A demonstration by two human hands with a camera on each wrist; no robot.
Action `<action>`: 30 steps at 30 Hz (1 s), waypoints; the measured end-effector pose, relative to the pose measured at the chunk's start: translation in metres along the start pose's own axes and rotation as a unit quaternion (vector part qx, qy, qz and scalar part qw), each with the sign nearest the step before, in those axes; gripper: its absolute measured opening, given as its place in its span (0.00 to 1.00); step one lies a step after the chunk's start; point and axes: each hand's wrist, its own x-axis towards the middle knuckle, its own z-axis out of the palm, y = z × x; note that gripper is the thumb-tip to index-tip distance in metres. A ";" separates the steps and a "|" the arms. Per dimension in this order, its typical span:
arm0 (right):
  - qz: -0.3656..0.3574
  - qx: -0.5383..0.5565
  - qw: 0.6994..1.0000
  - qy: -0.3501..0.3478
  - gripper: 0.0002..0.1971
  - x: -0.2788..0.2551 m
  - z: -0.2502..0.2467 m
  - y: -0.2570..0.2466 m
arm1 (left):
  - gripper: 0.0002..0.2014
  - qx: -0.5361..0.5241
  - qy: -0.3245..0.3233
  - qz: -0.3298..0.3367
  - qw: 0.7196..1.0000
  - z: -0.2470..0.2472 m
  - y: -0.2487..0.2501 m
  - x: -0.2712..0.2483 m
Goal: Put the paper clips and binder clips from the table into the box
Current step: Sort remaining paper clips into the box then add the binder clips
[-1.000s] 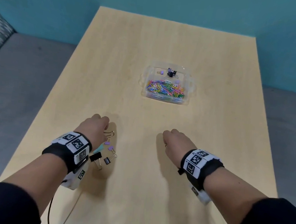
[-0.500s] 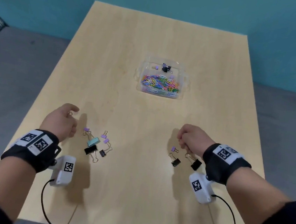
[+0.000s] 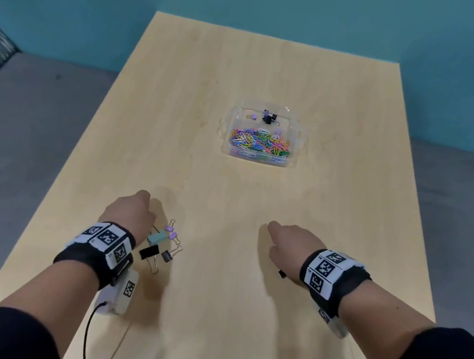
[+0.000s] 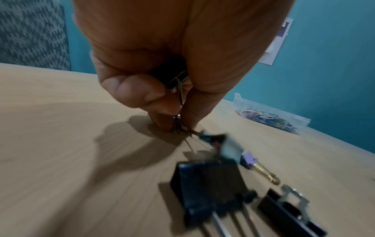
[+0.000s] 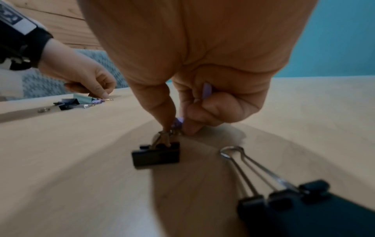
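A clear plastic box (image 3: 295,138) with coloured paper clips and a few binder clips stands mid-table. My left hand (image 4: 176,126) keeps a black binder clip (image 4: 176,78) in its palm and pinches a small clip (image 4: 177,120) on the wood. Beside it lie a teal clip (image 3: 156,238), a black clip (image 3: 149,252), a small black clip (image 3: 166,256) and two purple clips (image 3: 169,228). My right hand (image 5: 178,128) holds a purple clip (image 5: 207,91) in its palm and pinches a small purple clip (image 5: 179,120). A black clip (image 5: 156,156) and a large black clip (image 5: 294,208) lie under it.
The wooden table (image 3: 241,68) runs back to a teal wall. Its left and right edges drop to grey floor. Bare wood separates the hands from the box. A cable (image 3: 87,336) hangs from the left wrist camera.
My left hand has moved right onto the clip cluster and now pinches a small clip. My right hand has come down over its clips, hiding them in the head view.
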 end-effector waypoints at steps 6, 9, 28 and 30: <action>-0.028 -0.029 0.999 -0.005 0.04 0.009 -0.006 0.000 | 0.03 0.051 -0.025 0.022 0.998 -0.005 0.012 0.005; 0.005 0.076 0.997 0.003 0.06 0.016 -0.018 0.010 | 0.04 0.055 -0.033 0.027 0.998 -0.007 0.013 0.010; 0.080 0.721 0.669 0.163 0.03 0.140 -0.183 0.031 | 0.05 -0.349 -0.020 0.129 0.928 -0.104 0.191 0.137; 0.087 0.715 0.676 0.156 0.02 0.151 -0.192 0.031 | 0.05 -0.336 -0.017 0.138 0.931 -0.110 0.216 0.147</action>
